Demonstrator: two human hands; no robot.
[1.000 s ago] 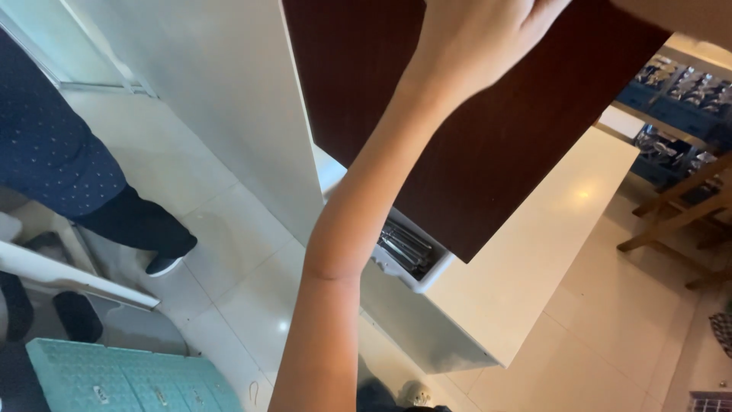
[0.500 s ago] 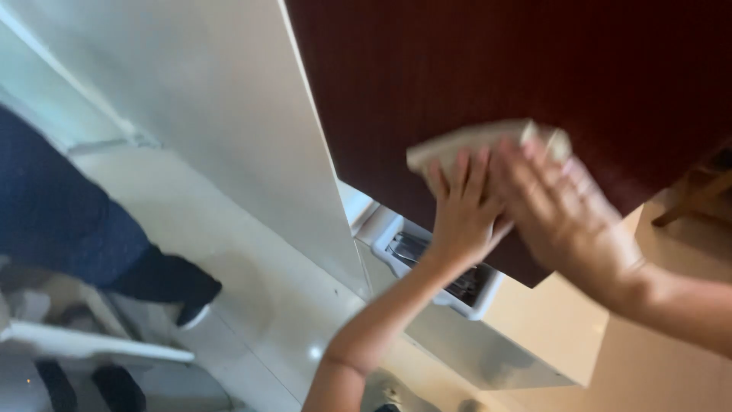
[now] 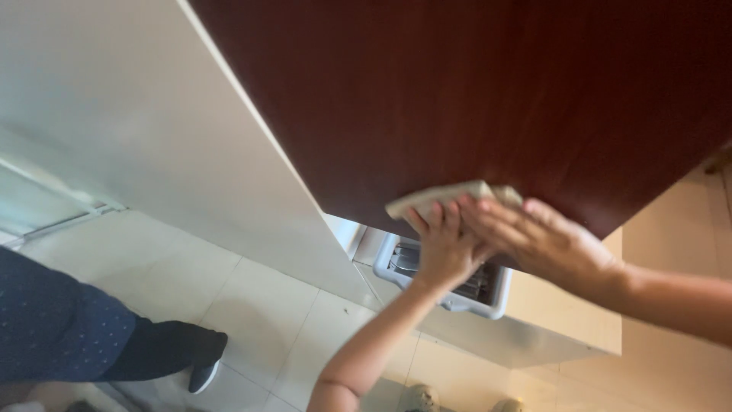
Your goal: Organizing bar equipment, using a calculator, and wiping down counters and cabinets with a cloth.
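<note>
- Pale glossy floor tiles (image 3: 252, 305) fill the lower part of the view, seen from above, with a tall off-white cabinet side (image 3: 152, 145) rising on the left.
- Beside it stands a dark reddish-brown wooden panel (image 3: 496, 99), smooth and faintly shiny.
- Both hands press a small folded beige cloth (image 3: 450, 197) flat against the lower edge of the panel.
- The left hand (image 3: 446, 248) has its fingers spread, fingertips on the cloth's lower edge.
- The right hand (image 3: 545, 244) lies flat, fingers together, overlapping the left and touching the cloth.
- The cloth looks light, soft and limp; it would likely slide on the slick wood, so flat palm pressure suits it better than a pinch.
- Below sits a white plastic basket (image 3: 450, 278); another person's dark trouser leg and shoe (image 3: 114, 343) stand at the lower left.
</note>
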